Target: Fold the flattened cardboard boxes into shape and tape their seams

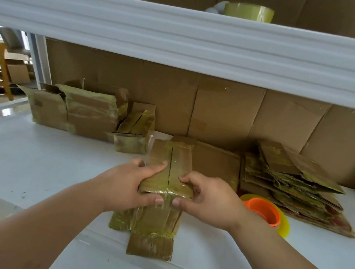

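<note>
Head view: both hands, left hand (129, 181) and right hand (209, 199), pinch the box (167, 169) flaps shut.

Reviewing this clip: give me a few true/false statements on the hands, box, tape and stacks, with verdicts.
1. Both hands hold the box. True: left hand and right hand grip the box from either side.
2. The orange-cored tape roll lies left of the box. False: the roll lies to its right.
3. The flat stack lies on the right. True.
4. The upper shelf holds no tape. False: a tape roll sits there.
5. The top flaps stand wide open. False: they meet at a centre seam.
</note>
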